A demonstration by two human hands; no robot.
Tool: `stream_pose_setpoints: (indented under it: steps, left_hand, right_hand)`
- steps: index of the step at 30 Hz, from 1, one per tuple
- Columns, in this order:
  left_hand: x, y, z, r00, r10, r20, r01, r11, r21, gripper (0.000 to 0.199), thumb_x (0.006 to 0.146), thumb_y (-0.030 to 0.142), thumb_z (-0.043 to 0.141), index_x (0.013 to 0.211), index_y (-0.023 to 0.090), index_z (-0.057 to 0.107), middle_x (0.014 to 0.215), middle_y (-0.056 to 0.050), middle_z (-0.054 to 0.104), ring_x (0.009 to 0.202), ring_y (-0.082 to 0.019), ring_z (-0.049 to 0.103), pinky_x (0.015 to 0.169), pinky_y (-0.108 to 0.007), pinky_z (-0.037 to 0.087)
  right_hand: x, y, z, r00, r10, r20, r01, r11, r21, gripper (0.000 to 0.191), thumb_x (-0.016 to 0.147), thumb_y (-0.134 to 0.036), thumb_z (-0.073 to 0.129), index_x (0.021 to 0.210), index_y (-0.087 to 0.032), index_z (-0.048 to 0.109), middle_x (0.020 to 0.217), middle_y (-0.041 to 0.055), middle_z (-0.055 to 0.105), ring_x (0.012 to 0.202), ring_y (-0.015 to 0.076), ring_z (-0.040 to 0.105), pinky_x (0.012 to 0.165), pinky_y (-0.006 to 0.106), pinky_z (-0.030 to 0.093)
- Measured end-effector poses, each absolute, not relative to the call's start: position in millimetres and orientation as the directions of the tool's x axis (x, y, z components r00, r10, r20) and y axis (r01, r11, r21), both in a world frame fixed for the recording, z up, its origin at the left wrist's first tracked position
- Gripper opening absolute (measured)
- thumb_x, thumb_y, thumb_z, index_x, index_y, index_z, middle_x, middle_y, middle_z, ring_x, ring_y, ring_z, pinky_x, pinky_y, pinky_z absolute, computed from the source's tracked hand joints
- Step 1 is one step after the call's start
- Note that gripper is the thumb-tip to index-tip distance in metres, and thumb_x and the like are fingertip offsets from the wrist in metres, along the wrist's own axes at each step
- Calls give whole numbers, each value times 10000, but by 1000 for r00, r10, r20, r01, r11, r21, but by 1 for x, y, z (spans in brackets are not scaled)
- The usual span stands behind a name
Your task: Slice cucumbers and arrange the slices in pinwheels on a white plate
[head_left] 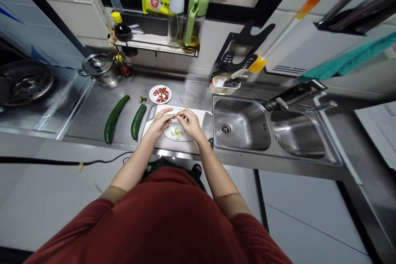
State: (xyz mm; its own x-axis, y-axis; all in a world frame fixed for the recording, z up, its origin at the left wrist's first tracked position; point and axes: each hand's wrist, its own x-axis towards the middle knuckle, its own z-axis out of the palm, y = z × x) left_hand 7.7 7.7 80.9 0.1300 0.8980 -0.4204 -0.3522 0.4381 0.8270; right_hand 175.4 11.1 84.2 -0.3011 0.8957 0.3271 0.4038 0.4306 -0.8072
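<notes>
Over the white cutting board (162, 143), my left hand (161, 122) and my right hand (189, 123) meet fingertip to fingertip. Pinched between them is a small pale-green piece, seemingly a cucumber slice (174, 117), mostly covered by the fingers. Below the hands a white plate (185, 135) lies on the board, with several cucumber slices (177, 133) fanned out like petals. Left of the board are a cut cucumber (138, 121) and a longer whole cucumber (116, 119). Small cucumber ends (142, 100) lie behind the cut one.
A white dish of red chopped pieces (161, 94) stands behind the board. To the right is a double sink (244, 126) with a faucet (293, 95). A steel pot (99, 70) stands back left, near the wok (24, 82). Bottles, including an oil bottle (195, 20), fill the wall shelf.
</notes>
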Motion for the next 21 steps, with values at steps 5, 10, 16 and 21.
stream_pose_setpoints:
  steps: [5,10,16,21]
  left_hand:
    - [2,14,71,36,934,-356,-202,356,913,536,591,311,778,1087,213,600,667,40,603,541,-50,494,460,-157,283]
    - [-1,19,62,5,959,-285,-143,282,948,523,592,295,767,1070,178,588,629,47,596,548,-63,494,514,-175,319]
    - [-2,23,53,1,967,-256,-125,254,959,496,595,242,737,1056,169,570,656,36,609,638,-94,557,626,-209,400]
    - [-8,27,35,5,962,-274,-78,273,959,494,584,259,740,1035,160,563,658,36,599,659,-106,572,681,-238,428]
  right_hand:
    - [172,15,72,-299,894,333,410,435,-802,158,902,-303,525,850,-207,640,840,28,611,840,171,550,779,285,424]
    - [167,18,59,-306,905,294,434,408,-804,134,887,-264,525,840,-201,633,845,24,603,841,167,533,789,276,403]
    - [162,22,43,-306,920,244,461,368,-808,124,872,-249,528,830,-192,630,814,16,596,807,158,524,749,256,392]
    - [156,27,25,-302,939,166,511,306,-803,110,851,-233,541,832,-183,637,799,7,597,763,142,518,724,241,379]
